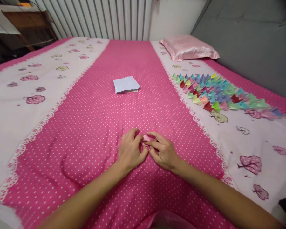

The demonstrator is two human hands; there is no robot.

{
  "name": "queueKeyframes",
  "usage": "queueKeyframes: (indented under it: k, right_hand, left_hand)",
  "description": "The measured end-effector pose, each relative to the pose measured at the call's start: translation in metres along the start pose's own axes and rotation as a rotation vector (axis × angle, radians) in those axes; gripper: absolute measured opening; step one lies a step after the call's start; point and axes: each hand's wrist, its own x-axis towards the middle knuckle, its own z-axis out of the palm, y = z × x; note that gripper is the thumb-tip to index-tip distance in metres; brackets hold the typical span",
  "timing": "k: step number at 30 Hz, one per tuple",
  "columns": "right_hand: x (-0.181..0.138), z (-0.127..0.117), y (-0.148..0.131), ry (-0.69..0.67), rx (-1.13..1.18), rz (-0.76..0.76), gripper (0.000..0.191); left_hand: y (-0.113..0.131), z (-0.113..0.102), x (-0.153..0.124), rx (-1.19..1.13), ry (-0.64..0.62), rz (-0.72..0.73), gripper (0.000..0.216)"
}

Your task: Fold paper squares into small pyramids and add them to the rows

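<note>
A small piece of folded pink paper (pixel 146 138) lies between my two hands, low over the dotted pink bedspread. My left hand (pixel 131 148) grips its left side with bent fingers and thumb. From the other side my right hand (pixel 163 151) pinches it, one finger reaching across the paper. Fingers cover much of the paper, so its full shape is hidden. Farther up the bed sits a stack of square paper sheets (pixel 126 84), pale blue-white on top. Many small folded paper boats (pixel 214 90) in mixed colours stand in rows to the right.
The bedspread (pixel 105 105) has a pink dotted middle and pale printed sides, with wrinkles near my arms. A pink satin pillow (pixel 188 47) rests at the back right, near a grey padded headboard (pixel 248 41). A white radiator (pixel 95 19) stands behind the bed.
</note>
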Motion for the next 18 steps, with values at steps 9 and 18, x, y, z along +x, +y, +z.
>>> queueKeyframes:
  k: [9,18]
  right_hand:
    - [-0.0020,0.0017,0.0015,-0.014,-0.017,0.012,0.030]
    - [0.0056,-0.0005,-0.0007,0.169,0.220,0.202,0.014]
  left_hand:
    - [-0.0022,0.0008,0.0054,-0.106,-0.016,-0.071,0.010]
    - [0.0019,0.0016,0.0069,-0.109,0.017,-0.158,0.007]
